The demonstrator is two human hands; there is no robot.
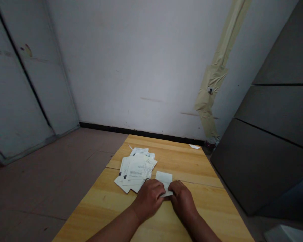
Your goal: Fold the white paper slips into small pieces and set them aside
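A sheet of paper (164,177) lies on the wooden table, its near part raised and folded over toward the far side. My left hand (150,195) grips the left end of this raised part, fingers curled at its edge. At the right end, my right hand (181,196) pinches the same sheet between thumb and fingers. Just beyond my left hand spreads a loose pile of printed pages (136,169), several of them overlapping at different angles. My fingers hide both ends of the fold.
The wooden table (106,208) has a seam across it. A small white paper scrap (194,146) lies at its far right corner. Behind stands a white wall (131,67) with a taped strip (212,90). Dark grey panels (267,144) stand close on the right.
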